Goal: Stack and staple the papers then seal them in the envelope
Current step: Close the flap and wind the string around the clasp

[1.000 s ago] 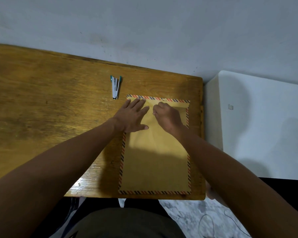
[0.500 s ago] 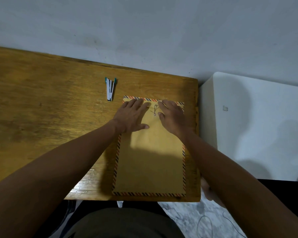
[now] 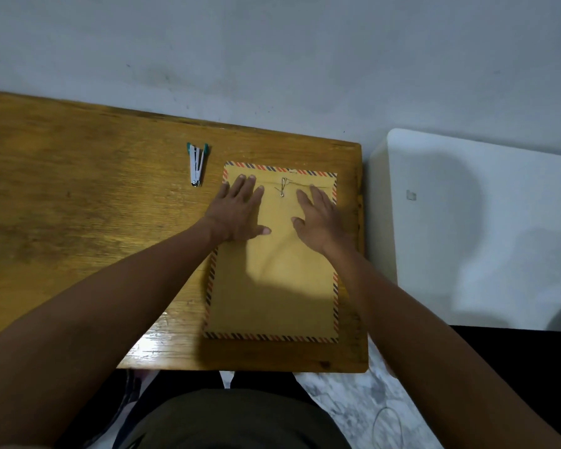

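Observation:
A brown envelope [image 3: 272, 286] with a red and blue striped border lies flat on the right part of the wooden table [image 3: 78, 222]. Its flap is folded down, and a string runs between the two metal buttons of the clasp [image 3: 283, 187]. My left hand [image 3: 238, 210] lies flat on the envelope's upper left, fingers straight. My right hand [image 3: 319, 215] lies flat on the upper right, fingers spread. No papers are visible. A small white and green stapler [image 3: 196, 164] lies on the table left of the envelope's top edge.
A white cabinet or appliance top [image 3: 483, 222] stands to the right of the table. A pale wall runs behind both. A thin cable [image 3: 386, 429] lies on the marbled floor below the table's front edge.
My right hand went from curled over the clasp to flat with straight fingers, and slid right. The string clasp is now uncovered. My left hand stayed flat, shifting slightly left.

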